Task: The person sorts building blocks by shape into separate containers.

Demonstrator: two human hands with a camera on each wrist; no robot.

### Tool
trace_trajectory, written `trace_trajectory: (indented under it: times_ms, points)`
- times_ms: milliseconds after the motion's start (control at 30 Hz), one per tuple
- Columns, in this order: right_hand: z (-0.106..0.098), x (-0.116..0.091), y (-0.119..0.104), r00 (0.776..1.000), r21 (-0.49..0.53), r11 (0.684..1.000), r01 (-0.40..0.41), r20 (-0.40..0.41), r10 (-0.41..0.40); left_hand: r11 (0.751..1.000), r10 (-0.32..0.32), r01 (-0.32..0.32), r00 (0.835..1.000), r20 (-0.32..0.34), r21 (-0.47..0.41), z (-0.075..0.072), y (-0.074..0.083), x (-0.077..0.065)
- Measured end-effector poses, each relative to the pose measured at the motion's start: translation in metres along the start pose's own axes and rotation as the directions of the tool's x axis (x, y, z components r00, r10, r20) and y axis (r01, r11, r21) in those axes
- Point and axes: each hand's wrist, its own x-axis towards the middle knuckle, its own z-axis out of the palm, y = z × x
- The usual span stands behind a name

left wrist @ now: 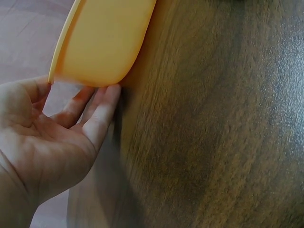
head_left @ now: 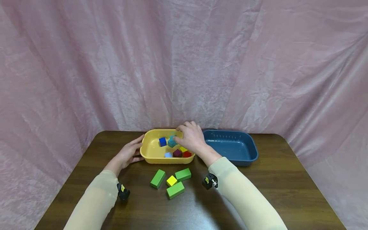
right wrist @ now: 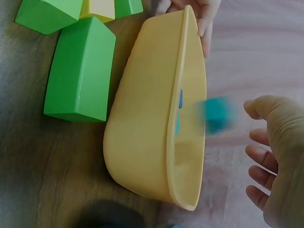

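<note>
- At the left end of the yellow tray [head_left: 152,160], the left hand [head_left: 128,154] rests with its thumb at the rim and its extended fingertips against the outside of the end wall.
- Over the right part of the yellow tray, the right hand [head_left: 192,137] is parted, thumb and fingers loosely bent with a gap between them, and has hold of nothing.
- Just off those fingertips, above the yellow tray's opening, a teal cube [right wrist: 217,115] hangs in the air, blurred and touching neither the hand nor the tray.
- Inside the yellow tray, toward its middle, lie a blue cube [head_left: 162,141] and, just to its right, a teal block [head_left: 172,142].
- Along the yellow tray's near wall are a light-blue block [head_left: 168,155], a maroon block [head_left: 177,153] and a red block [head_left: 187,154], with a yellow block [head_left: 183,149] behind the last two.
- In front of the yellow tray, on the brown bench [head_left: 276,185], three green blocks [head_left: 157,179] lie around a yellow cube [head_left: 172,181].
- Right of the yellow tray stands a dark blue tray [head_left: 253,159]; behind it hangs a pink curtain [head_left: 184,64].
</note>
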Motion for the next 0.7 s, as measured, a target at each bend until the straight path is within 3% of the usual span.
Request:
trace_trajectory:
  times_ms: [700]
  points:
    - [-0.011, -0.026, 0.009, 0.998, -0.018, 0.999, 0.049, -0.027, -0.05, 1.0, -0.013, 0.013, 1.0, -0.009, 0.001, 0.0, 0.001, -0.002]
